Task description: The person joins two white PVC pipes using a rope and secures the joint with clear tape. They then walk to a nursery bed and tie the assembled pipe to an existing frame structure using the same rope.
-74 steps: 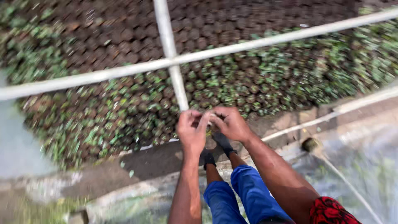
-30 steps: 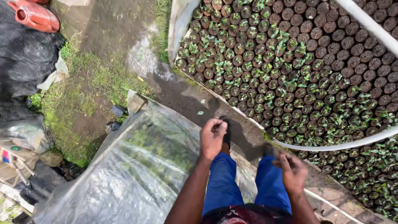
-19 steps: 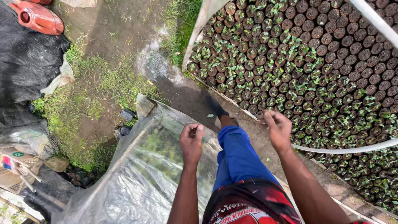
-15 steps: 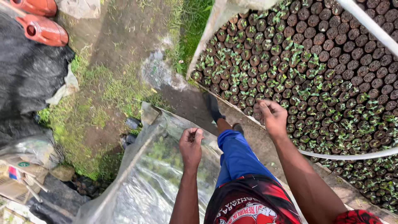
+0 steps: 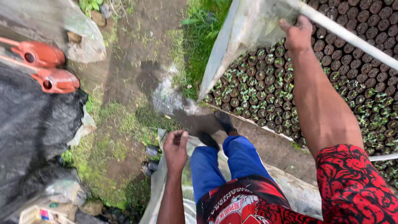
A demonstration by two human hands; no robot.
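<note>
My right hand (image 5: 298,34) is raised to a white hoop pipe (image 5: 352,38) that arches over a bed of seedlings in small dark pots (image 5: 265,89). Its fingers curl at the pipe, where a pale plastic sheet (image 5: 238,45) hangs down the bed's end. My left hand (image 5: 175,150) hangs low beside my blue trouser leg (image 5: 207,166), fingers curled in a loose fist with nothing visible in it. It is just above the edge of a clear plastic sheet (image 5: 159,195) lying on the ground. My feet stand on a dark muddy strip along the bed.
Two orange watering cans (image 5: 39,53) (image 5: 56,79) lie at the upper left beside a black tarp (image 5: 33,132). Grass and bare soil (image 5: 132,54) stretch ahead. Bags and litter (image 5: 45,203) sit at the lower left.
I have turned and stepped along the bed's edge. My right hand rose from waist height up to the white pipe. The left hand stayed low in a fist.
</note>
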